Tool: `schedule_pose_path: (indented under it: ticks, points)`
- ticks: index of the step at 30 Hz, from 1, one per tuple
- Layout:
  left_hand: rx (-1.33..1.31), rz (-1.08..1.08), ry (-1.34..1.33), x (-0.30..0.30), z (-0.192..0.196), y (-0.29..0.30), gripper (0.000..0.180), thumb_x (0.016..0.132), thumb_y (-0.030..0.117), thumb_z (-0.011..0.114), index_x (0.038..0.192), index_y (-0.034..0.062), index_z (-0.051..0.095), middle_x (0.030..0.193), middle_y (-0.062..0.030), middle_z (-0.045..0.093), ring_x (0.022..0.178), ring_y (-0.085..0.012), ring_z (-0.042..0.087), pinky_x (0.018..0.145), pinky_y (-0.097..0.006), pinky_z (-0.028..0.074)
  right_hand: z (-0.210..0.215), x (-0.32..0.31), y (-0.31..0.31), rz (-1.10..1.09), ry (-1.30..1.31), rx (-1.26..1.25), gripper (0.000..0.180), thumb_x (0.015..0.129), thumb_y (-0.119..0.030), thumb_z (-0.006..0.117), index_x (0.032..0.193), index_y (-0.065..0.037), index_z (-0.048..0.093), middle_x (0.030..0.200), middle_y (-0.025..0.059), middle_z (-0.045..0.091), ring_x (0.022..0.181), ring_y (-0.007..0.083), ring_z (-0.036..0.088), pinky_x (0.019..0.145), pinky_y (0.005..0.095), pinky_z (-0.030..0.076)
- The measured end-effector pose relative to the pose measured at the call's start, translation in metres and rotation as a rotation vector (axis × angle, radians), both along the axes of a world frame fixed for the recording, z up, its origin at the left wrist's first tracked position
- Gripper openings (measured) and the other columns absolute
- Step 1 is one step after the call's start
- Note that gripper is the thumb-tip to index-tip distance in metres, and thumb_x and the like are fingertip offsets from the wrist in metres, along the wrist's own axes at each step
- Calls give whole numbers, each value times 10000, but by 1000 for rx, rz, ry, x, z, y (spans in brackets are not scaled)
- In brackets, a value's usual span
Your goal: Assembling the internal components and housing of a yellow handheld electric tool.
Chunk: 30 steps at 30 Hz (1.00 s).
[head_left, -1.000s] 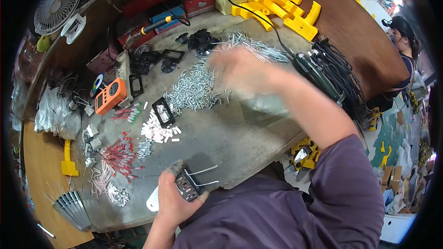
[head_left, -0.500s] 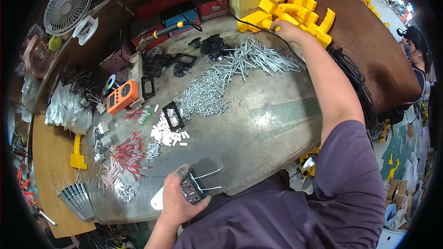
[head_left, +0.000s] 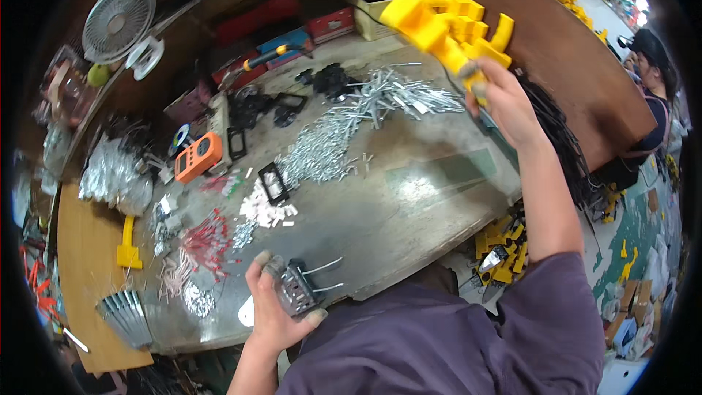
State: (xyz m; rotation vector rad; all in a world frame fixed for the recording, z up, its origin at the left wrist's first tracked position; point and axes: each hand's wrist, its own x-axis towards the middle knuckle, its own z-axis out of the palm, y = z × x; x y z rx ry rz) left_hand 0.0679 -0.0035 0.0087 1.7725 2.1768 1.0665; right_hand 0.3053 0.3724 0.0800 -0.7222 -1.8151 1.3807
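Note:
My left hand [head_left: 274,307] holds a small grey and black part with two metal prongs [head_left: 301,287] sticking out to the right, at the near edge of the grey workbench [head_left: 409,205]. My right hand [head_left: 504,102] is stretched far across the bench and grips a yellow plastic piece [head_left: 468,58] at the edge of a pile of yellow plastic pieces [head_left: 439,22]. A heap of silvery metal pins [head_left: 351,124] lies between the two hands.
An orange handheld meter [head_left: 197,157], black frames [head_left: 272,183], white chips [head_left: 263,208] and red wire bits [head_left: 208,238] lie left of centre. A white fan [head_left: 117,22] stands at the back left. Black cables [head_left: 563,146] hang at the right; another person [head_left: 651,80] sits beyond.
My right hand has swung from over the metal pins to the far yellow pile and closed on a yellow piece. My left hand has kept the pronged part in place.

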Motion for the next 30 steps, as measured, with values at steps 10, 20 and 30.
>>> schedule_pose_path:
  ticks: [10, 20, 30]
  points:
    - [130, -104, -1341, 16, 38, 25, 784, 929, 594, 453, 1420, 35, 206, 1143, -197, 562, 995, -324, 617, 915, -447, 474, 26, -30, -121, 708, -175, -218, 270, 835, 5, 475, 1060, 35, 622, 1046, 87, 520, 688, 133, 589, 617, 253, 489]
    - [428, 132, -1718, 24, 11, 19, 731, 948, 639, 298, 1335, 35, 438, 1146, -198, 594, 961, -349, 623, 826, -462, 524, 0, -62, -175, 378, -29, 825, 235, 767, -162, 680, 972, -56, 634, 1126, 177, 508, 1044, 337, 518, 889, 376, 436]
    - [443, 280, -173, 40, -11, 18, 858, 891, 715, 336, 1381, 14, 271, 1271, -162, 486, 1082, -278, 545, 955, -394, 419, -47, -67, -219, 557, -105, 721, 429, 758, -481, 661, 839, -60, 646, 682, 106, 589, 674, 324, 604, 664, 438, 491]
